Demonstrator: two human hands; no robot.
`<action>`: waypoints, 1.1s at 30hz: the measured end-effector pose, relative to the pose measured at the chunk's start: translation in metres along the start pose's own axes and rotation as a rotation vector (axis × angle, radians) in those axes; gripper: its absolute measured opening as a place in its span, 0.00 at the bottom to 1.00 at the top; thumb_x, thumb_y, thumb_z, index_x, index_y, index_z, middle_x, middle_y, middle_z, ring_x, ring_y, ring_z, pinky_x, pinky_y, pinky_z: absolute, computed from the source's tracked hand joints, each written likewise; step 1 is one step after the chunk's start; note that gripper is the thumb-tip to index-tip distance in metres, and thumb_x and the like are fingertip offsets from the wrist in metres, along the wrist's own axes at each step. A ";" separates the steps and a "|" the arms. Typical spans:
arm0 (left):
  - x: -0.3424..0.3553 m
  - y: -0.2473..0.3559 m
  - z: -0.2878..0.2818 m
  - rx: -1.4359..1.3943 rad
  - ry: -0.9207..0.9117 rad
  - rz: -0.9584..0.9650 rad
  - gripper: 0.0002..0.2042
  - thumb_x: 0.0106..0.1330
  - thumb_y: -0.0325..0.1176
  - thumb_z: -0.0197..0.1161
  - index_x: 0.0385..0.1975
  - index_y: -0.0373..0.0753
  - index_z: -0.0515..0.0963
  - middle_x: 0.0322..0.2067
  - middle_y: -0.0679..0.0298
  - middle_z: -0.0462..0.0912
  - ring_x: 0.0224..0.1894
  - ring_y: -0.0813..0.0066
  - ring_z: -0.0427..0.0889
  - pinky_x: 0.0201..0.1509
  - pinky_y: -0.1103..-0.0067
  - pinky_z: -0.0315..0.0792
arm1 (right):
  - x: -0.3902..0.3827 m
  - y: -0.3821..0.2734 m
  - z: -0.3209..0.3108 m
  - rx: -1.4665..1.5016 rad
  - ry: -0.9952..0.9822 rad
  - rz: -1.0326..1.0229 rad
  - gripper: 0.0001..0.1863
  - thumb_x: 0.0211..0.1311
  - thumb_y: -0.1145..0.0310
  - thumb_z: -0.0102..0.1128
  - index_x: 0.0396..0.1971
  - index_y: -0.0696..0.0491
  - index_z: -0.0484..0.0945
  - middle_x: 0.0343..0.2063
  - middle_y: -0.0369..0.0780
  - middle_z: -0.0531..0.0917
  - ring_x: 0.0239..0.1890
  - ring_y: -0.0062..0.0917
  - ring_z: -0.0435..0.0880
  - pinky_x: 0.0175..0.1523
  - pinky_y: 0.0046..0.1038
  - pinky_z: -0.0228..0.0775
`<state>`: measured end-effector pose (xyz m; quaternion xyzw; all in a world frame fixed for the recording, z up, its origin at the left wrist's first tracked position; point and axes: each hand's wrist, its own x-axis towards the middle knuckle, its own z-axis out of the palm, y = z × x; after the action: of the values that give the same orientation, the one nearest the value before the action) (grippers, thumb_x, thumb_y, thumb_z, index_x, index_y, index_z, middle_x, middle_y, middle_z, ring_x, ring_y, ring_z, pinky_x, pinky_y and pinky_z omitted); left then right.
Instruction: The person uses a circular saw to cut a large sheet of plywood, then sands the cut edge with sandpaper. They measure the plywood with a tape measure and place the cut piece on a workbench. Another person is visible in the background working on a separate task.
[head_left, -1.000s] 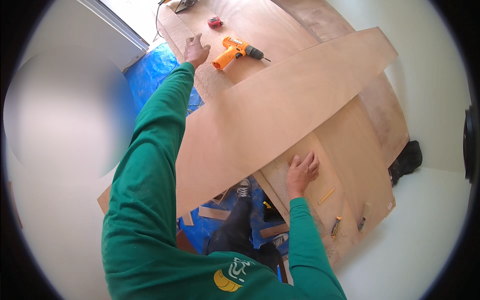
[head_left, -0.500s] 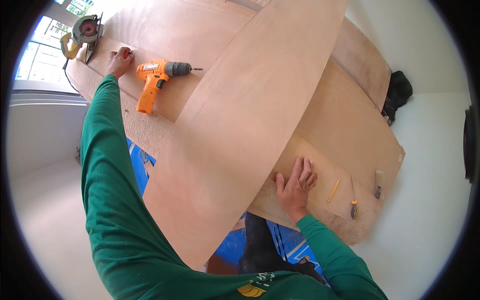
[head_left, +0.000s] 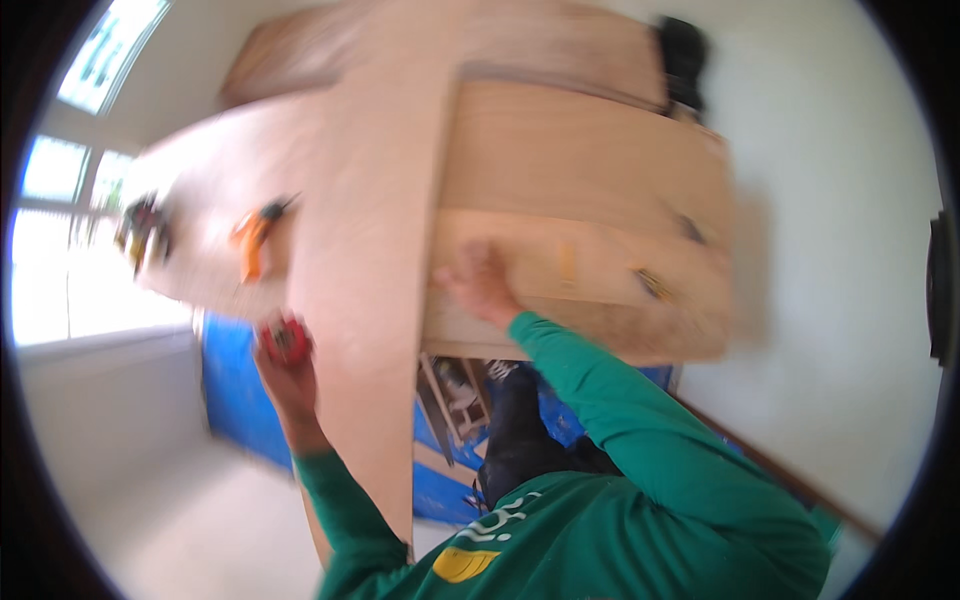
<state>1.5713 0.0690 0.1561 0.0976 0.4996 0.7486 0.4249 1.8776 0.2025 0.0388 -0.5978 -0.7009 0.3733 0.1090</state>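
Observation:
My left hand (head_left: 290,395) is raised beside the left edge of a long plywood strip (head_left: 370,190), its fingers closed round what looks like a red tape measure (head_left: 286,341), blurred by motion. The strip lies across the workbench boards and runs down toward my body. My right hand (head_left: 482,285) is just right of the strip, low over the bench board (head_left: 580,150), fingers apart and holding nothing I can see. A yellow pencil (head_left: 568,265) and a screwdriver (head_left: 652,285) lie to its right.
An orange cordless drill (head_left: 254,242) lies left of the strip, with a circular saw (head_left: 146,232) farther left. A small dark-ended tool (head_left: 690,228) is near the right end. Blue sheeting (head_left: 240,385) covers the floor below. A black bundle (head_left: 682,60) sits at the far right corner.
My left hand has come back from the far left of the bench toward me with the red tape measure. My right hand has lifted toward the strip's edge. The whole view has turned.

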 end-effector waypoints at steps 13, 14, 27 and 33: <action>-0.526 -0.291 0.179 0.982 -1.313 -1.401 0.15 0.82 0.43 0.54 0.56 0.38 0.75 0.52 0.58 0.83 0.51 0.66 0.87 0.50 0.75 0.83 | -0.575 0.274 -0.190 0.677 -0.068 0.269 0.45 0.70 0.30 0.54 0.60 0.63 0.76 0.52 0.58 0.84 0.55 0.50 0.85 0.59 0.46 0.76; -0.557 -0.308 0.178 1.018 -1.492 -1.337 0.13 0.82 0.41 0.56 0.54 0.38 0.75 0.50 0.59 0.84 0.48 0.67 0.87 0.48 0.76 0.83 | -0.621 0.293 -0.181 0.766 -0.052 0.343 0.45 0.70 0.30 0.53 0.59 0.64 0.76 0.52 0.58 0.84 0.53 0.51 0.85 0.58 0.48 0.76; -0.902 -0.449 0.213 1.073 -2.248 -1.105 0.10 0.75 0.39 0.67 0.41 0.38 0.79 0.35 0.65 0.81 0.40 0.71 0.86 0.51 0.73 0.85 | -1.043 0.299 -0.017 1.267 0.901 1.094 0.25 0.80 0.45 0.51 0.59 0.50 0.81 0.28 0.35 0.82 0.33 0.23 0.80 0.42 0.31 0.73; -1.019 -0.496 0.315 0.842 -2.163 -1.287 0.10 0.75 0.38 0.68 0.40 0.40 0.77 0.41 0.58 0.88 0.48 0.66 0.89 0.55 0.71 0.82 | -1.117 0.274 0.048 1.342 1.059 1.197 0.20 0.82 0.50 0.51 0.39 0.49 0.84 0.24 0.31 0.76 0.27 0.18 0.74 0.38 0.29 0.70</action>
<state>2.6504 -0.3998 0.1796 0.5113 0.0610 -0.2504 0.8198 2.3486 -0.8414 0.1541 -0.7514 0.1990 0.3691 0.5094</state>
